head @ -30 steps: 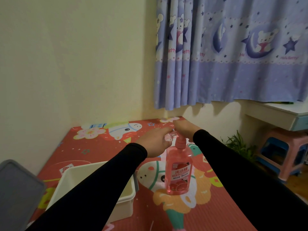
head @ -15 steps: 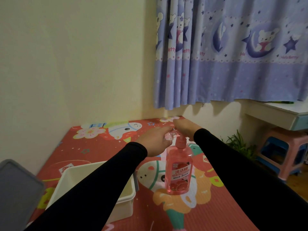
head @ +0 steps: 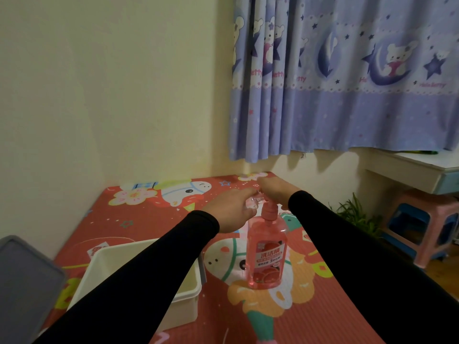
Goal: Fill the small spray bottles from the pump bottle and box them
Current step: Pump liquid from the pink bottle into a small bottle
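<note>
A cream rectangular plastic box (head: 139, 269) waits open at the left on the red cartoon-printed mat (head: 310, 319). The left hand (head: 229, 213) has its grip closed around a small clear spray bottle (head: 252, 203), held at the spout of the upright pink pump bottle (head: 267, 254). The right hand (head: 275, 192) rests on the pump head; its grip I cannot tell. Press slowly, keeping the small mouth steady under the spout so nothing spills.

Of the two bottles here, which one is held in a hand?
The small clear bottle, gripped in the left hand beside the pump. The big pink pump bottle stands on the mat, with the right hand on its pump.
</note>
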A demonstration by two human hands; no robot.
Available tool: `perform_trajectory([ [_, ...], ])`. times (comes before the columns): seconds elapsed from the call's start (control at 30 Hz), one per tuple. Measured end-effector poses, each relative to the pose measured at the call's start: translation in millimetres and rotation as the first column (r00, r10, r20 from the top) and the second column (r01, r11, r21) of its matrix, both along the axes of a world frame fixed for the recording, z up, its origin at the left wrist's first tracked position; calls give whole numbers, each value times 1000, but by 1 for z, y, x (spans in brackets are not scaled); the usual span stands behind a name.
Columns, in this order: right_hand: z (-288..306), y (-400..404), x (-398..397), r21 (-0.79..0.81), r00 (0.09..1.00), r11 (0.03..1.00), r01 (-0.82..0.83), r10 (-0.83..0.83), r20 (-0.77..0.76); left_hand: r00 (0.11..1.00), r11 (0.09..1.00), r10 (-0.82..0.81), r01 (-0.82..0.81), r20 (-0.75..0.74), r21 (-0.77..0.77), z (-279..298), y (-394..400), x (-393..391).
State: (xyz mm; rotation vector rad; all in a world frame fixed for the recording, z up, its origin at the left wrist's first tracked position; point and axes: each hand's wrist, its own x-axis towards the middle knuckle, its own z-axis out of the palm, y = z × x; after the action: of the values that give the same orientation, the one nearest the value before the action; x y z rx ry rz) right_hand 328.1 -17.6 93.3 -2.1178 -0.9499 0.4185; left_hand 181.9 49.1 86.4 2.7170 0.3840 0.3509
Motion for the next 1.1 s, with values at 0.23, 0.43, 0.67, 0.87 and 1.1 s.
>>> perform_trajectory([
  [0.23,-15,1,-3,18,997,999,45,-44,-66,999,1000,20,-20,-32,-12,-12,-1,0],
  [0.43,0,-4,-6,56,996,998,36,-31,-81,1000,1000,-1,1,-23,-24,0,-3,-1],
  [0.67,-12,-2,-4,15,997,1000,18,-17,-75,1000,1000,0,0,-21,-29,-10,-3,-2],
  [0.87,-7,-5,-6,12,994,999,47,-46,-99,999,1000,6,-7,-50,-23,-8,-1,1],
  [1.1,-1,-4,-5,-6,999,999,52,-52,-13,1000,1000,-19,19,-12,-14,-1,-2,-1],
])
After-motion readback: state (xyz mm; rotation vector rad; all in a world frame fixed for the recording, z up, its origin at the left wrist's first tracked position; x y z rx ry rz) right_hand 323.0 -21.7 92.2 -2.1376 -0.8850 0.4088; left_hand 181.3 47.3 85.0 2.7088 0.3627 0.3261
